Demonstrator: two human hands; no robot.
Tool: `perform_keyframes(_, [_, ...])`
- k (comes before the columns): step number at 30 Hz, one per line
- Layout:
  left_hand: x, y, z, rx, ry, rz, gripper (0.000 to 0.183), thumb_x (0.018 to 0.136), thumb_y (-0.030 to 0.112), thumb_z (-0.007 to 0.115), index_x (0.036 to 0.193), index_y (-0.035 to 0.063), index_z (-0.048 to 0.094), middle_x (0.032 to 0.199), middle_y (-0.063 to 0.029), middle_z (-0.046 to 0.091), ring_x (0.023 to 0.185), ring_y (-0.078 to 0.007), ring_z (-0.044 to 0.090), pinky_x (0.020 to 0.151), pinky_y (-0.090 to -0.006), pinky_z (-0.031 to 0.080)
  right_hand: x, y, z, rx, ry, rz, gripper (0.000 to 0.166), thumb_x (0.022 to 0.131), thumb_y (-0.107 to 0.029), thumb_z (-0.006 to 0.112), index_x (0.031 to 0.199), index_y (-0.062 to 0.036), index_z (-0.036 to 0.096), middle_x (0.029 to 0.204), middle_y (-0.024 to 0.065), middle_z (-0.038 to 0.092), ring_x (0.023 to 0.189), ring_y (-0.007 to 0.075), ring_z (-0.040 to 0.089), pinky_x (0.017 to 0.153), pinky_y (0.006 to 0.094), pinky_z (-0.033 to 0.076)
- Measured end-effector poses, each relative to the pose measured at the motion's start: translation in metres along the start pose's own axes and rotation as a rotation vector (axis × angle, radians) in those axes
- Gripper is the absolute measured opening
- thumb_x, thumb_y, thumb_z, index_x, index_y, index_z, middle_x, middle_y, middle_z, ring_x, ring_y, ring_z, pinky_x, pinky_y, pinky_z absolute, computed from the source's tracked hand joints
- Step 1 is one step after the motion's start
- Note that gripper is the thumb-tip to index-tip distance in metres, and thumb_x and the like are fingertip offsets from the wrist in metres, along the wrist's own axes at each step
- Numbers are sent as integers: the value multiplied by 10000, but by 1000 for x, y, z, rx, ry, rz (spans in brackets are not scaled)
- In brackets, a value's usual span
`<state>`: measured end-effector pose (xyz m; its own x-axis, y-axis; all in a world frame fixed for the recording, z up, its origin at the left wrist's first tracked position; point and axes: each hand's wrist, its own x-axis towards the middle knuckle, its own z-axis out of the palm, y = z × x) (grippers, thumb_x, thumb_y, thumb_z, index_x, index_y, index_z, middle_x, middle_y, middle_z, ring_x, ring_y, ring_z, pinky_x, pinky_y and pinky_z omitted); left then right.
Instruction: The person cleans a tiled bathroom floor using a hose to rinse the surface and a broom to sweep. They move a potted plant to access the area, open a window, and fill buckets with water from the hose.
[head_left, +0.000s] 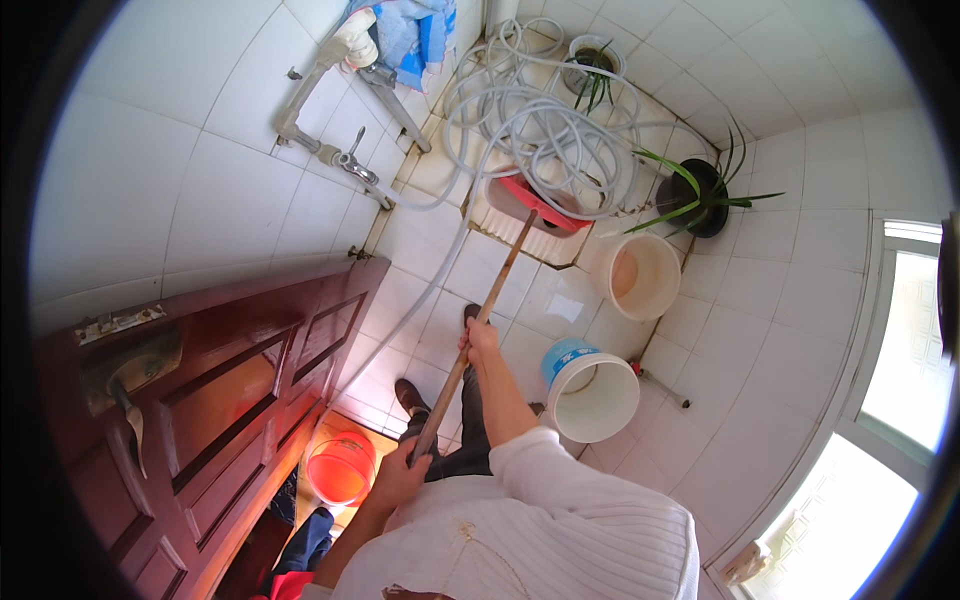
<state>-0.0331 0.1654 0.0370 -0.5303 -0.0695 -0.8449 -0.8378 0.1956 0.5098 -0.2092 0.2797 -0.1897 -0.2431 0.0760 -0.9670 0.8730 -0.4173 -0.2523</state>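
Observation:
Both hands grip one long wooden pole (498, 283) that slants forward from my waist. My left hand (399, 472) is wrapped around its near end. Farther along, my right hand (478, 339) closes around the middle of the pole. At the far end is a red crosswise head (537, 201), whose exact kind I cannot tell. That head rests over a squat toilet (499, 220) set in the tiled floor. Loops of a pale hose (551, 124) lie just beyond the head and partly cover the toilet.
Right of me are a white plastic bucket (594, 399) and a cream bucket (645, 277). Potted plants (694, 199) stand at the back. A metal tap (358, 168) feeds the hose on the left wall. Behind the wooden door (225, 405) is a red bucket (341, 469).

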Motion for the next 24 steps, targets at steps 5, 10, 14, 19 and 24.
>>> perform_keyframes(5, [-22, 13, -7, 103, 22, 126, 361, 772, 134, 536, 1108, 12, 486, 781, -181, 587, 677, -229, 589, 621, -303, 452, -22, 1, -15, 88, -51, -71, 126, 788, -73, 483, 751, -17, 376, 544, 44, 374, 390, 146, 387, 331, 297, 341])
perform_keyframes(10, [-4, 18, 3, 72, 33, 230, 326, 783, 114, 523, 1094, 23, 487, 708, -160, 557, 627, -232, 567, 591, -296, 447, -24, -35, -13, 119, -24, -189, 152, 798, -86, 491, 715, -31, 375, 537, 41, 376, 382, 139, 379, 320, 285, 335])
perform_keyframes(14, [27, 10, 18, 99, 94, 317, 288, 787, 120, 534, 1056, 27, 496, 670, -155, 537, 579, -220, 543, 561, -300, 438, -14, -68, -17, 1, -56, -303, 164, 800, -81, 490, 694, -29, 376, 541, 48, 388, 384, 146, 385, 327, 290, 349])
perform_keyframes(19, [69, 65, 35, 124, -18, 308, 250, 787, 130, 541, 1002, 11, 500, 643, -152, 535, 564, -239, 545, 533, -312, 427, 40, -112, -31, 104, -5, -289, 143, 785, -57, 488, 689, -2, 397, 536, 68, 409, 385, 168, 406, 325, 301, 357])
perform_keyframes(24, [42, 94, 32, 152, 21, 237, 226, 799, 141, 508, 977, 3, 494, 616, -160, 526, 566, -249, 552, 533, -315, 424, 30, -103, -20, -31, 41, -195, 152, 778, -42, 478, 645, 6, 423, 521, 77, 415, 384, 180, 410, 325, 309, 359])
